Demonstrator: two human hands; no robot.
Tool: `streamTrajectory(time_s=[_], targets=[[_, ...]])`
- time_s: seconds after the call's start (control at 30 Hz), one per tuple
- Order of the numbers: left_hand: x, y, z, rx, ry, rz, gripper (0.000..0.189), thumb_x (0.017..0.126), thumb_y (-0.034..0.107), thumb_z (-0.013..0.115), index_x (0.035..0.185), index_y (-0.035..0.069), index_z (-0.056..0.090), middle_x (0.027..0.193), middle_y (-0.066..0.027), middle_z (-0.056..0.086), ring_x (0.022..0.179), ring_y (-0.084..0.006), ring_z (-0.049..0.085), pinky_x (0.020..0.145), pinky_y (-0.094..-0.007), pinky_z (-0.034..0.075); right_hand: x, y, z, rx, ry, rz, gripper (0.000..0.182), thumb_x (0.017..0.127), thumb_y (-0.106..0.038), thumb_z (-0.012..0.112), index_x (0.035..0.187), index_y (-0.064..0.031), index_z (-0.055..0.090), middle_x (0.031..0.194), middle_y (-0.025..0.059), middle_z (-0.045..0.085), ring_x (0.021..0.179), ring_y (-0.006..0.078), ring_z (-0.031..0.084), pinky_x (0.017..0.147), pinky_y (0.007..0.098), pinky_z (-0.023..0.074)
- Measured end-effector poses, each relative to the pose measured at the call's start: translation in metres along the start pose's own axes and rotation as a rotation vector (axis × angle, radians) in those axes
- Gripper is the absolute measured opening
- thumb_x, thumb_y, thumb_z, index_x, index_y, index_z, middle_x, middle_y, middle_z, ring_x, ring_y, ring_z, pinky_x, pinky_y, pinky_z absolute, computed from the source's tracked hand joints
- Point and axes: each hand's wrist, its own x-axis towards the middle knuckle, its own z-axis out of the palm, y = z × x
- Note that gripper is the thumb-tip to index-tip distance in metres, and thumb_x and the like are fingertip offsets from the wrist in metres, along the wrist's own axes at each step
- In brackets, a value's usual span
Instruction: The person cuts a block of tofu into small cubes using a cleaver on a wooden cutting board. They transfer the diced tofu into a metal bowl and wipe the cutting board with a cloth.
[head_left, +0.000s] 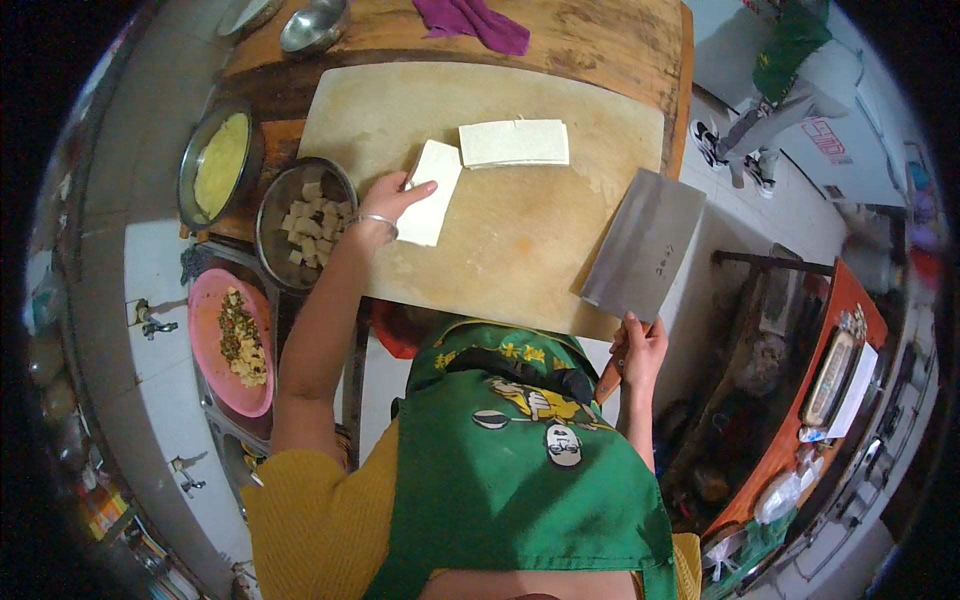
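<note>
My left hand (394, 201), with a bracelet at the wrist, grips a pale rectangular slab that looks like tofu (429, 202), thumb on top and fingers at its left edge. This slab lies slanted over the large cutting board (525, 262). Just beyond it, a second white stack of slabs (514, 143) rests flat on the board. In my right hand (639, 351) is the wooden handle of a broad Chinese cleaver (646, 244). Its blade is tilted flat-side up over the board's right edge and bears writing.
Left of the board stand a metal bowl of cubes (309, 229) and a bowl of yellow food (223, 169). A pink basin (229, 341) with chopped food sits in the sink area. A purple cloth (480, 22) and metal bowl (315, 26) lie beyond; a person (787, 97) stands right.
</note>
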Motion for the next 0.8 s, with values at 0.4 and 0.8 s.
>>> streamTrajectory(time_s=[0.4,0.8], targets=[[-0.047,-0.002,0.040,0.089,-0.487,-0.067,0.037,0.079,0.019,0.070,0.106,0.001,0.054,0.093,-0.0033,0.059,0.085,-0.0106,0.054,0.076,-0.0260,0.044,-0.009,-0.003,-0.008,-0.060,0.007,0.027,0.011,0.087,-0.012,0.058,0.085,-0.0058,0.050,0.058,0.0004,0.048,0.046,0.0086,0.045,0.040,0.0238,0.0415],[-0.043,0.022,0.108,1.140,-0.360,0.658,0.082,0.062,0.036,0.079,0.126,0.003,0.039,0.117,-0.0164,0.048,0.109,-0.0349,0.046,0.094,-0.0411,0.038,-0.018,-0.012,-0.034,-0.439,-0.086,0.027,0.015,0.087,-0.014,0.059,0.092,-0.0008,0.054,0.059,0.0009,0.051,0.048,0.0082,0.048,0.045,0.0251,0.0430]])
